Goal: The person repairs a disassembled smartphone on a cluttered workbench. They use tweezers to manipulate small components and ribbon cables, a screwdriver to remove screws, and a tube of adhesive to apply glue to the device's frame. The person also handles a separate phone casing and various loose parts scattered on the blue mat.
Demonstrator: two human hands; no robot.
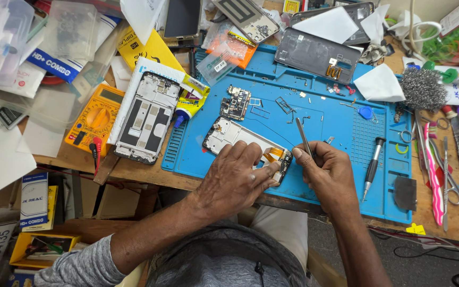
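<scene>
Grey sleeve lowest in view, forearm running up to the left hand. Left hand lies palm-down on the opened phone, fingers spread across its lower end, pressing it flat rather than closing around it. Phone rests at a slant on the blue mat, near the mat's front edge, upper end toward the far left. Orange flex strip shows at the phone's lower end, just past the left fingertips.

Right hand just beside the phone's lower end, grip clenched on thin metal tweezers; tweezers stick up and away from the fingers, tips apart from the phone.

Circuit board lies on the mat beyond the phone, close to it but not touching. Black screwdriver lies on the mat right of the right hand. Second phone frame sits off the mat's left edge, with a yellow multimeter farther left on the surface. Grey back cover at the mat's far edge. Steel wool ball near the mat's far right corner.
</scene>
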